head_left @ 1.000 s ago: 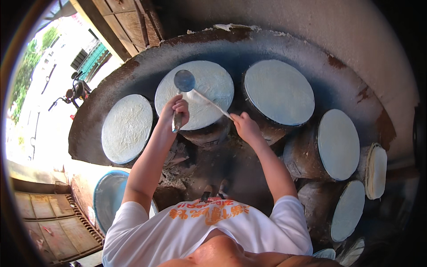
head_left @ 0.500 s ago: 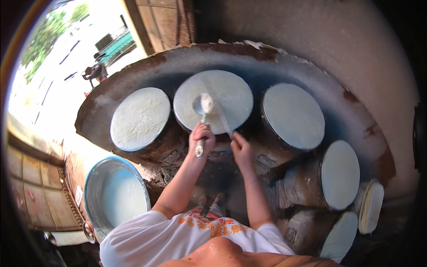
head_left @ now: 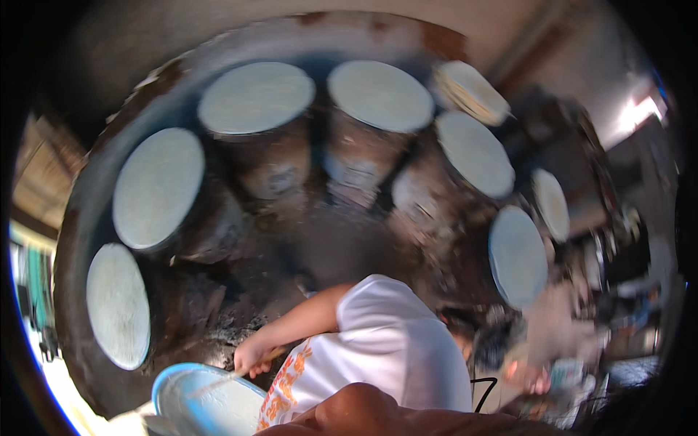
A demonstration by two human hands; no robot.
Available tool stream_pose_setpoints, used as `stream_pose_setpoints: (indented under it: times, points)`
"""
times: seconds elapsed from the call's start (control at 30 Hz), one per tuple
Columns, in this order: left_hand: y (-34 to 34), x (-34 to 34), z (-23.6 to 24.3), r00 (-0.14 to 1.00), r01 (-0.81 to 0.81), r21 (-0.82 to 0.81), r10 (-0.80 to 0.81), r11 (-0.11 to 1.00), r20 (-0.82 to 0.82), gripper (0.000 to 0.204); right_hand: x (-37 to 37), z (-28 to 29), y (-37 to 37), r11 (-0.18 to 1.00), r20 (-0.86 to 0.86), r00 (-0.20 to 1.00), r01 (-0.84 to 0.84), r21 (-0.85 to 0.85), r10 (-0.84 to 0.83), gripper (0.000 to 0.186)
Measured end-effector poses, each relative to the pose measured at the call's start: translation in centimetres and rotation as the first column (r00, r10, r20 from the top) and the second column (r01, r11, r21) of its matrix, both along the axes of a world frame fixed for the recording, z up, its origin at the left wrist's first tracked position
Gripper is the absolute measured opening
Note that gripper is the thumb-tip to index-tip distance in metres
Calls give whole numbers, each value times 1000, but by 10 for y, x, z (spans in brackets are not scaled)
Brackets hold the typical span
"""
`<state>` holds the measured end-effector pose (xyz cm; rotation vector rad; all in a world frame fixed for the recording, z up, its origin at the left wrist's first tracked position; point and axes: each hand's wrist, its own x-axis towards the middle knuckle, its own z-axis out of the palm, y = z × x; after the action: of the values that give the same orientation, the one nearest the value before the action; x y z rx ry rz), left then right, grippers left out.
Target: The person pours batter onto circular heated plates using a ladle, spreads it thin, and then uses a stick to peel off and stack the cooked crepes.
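Observation:
My right hand (head_left: pixel 252 357) is closed round the wooden handle of a long, flat spreading stick (head_left: pixel 231 377). The stick's far part blurs over the blue-rimmed basin (head_left: pixel 169 373) at the lower left, which holds a pale, milky batter. My right forearm reaches across to the left from the white sleeve. My left hand is out of sight. Round griddles on drum-like stoves curve around me, each with a pale, flat top: one at far left (head_left: pixel 118 307), another behind it (head_left: pixel 158 189), and several more across the back and right.
A stack of pale flat rounds (head_left: pixel 465 94) lies behind the griddles at the back right; another pale round (head_left: pixel 551 205) is further right. A dark, curved counter rim (head_left: pixel 76 218) runs behind the stoves. Blurred clutter (head_left: pixel 567 320) fills the right side.
The view has swung to the right. My right hand has moved with the stick from the middle griddle to the basin. My left hand, earlier holding a ladle, has left the view.

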<state>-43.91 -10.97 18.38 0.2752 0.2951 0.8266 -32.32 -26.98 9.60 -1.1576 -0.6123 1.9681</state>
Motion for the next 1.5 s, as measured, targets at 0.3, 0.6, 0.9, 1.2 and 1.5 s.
stream_pose_setpoints:
  times: [0.3, 0.6, 0.9, 1.2, 1.5]
  points:
    - [-22, -62, -89, 374, 491, 638, 518, 593, -769, 11, -85, -42, -20, 929, 39, 941, 339, -147, -337, 34]
    - [-105, -6, -98, 506, 629, 727, 564, 276, -653, 26, -71, -1, -322, 361, 103, 356, 932, 34, -929, 32]
    - [-543, 165, -53, 575, 680, 700, -432, -219, -694, 20, -190, 37, -745, -283, 729, -460, 711, 644, 507, 34]
    - [-717, 216, -109, 242, 671, 705, -831, -229, -501, 24, -204, 38, -932, -753, 882, 24, 533, 386, 470, 38]
    - [-877, 280, -29, 447, -242, 576, -617, -781, -648, 43, -193, 59, -918, -665, 742, -221, 336, 667, 632, 21]
